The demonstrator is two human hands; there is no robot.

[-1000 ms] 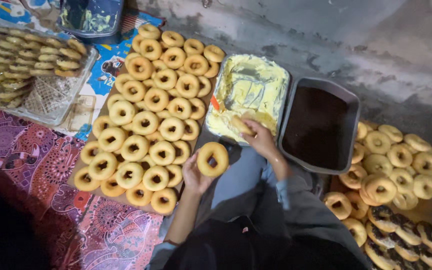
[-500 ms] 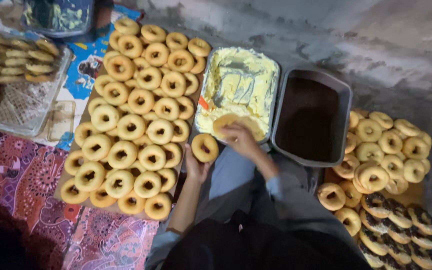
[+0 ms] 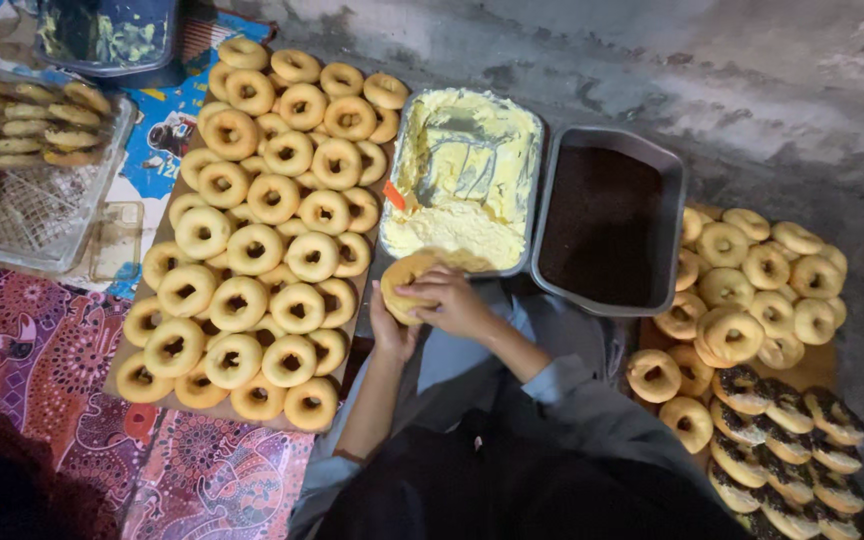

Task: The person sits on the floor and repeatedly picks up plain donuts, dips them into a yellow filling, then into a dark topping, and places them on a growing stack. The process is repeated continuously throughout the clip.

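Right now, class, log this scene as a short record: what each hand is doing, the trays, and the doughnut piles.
left hand: cups doughnut from below
right hand: rests on the same doughnut
cream tray: pale yellow spread, above the hands
dark tray: brown filling, right of cream tray
plain pile: left, on board
coated doughnuts: bottom right

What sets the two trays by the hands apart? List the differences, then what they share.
The left tray holds pale yellow cream, smeared and uneven; the right tray holds a dark brown filling, flat and smooth. The left tray lies just above the hands holding a doughnut; the right tray lies further right, by the topped doughnuts. Both are grey, rectangular metal trays, side by side.
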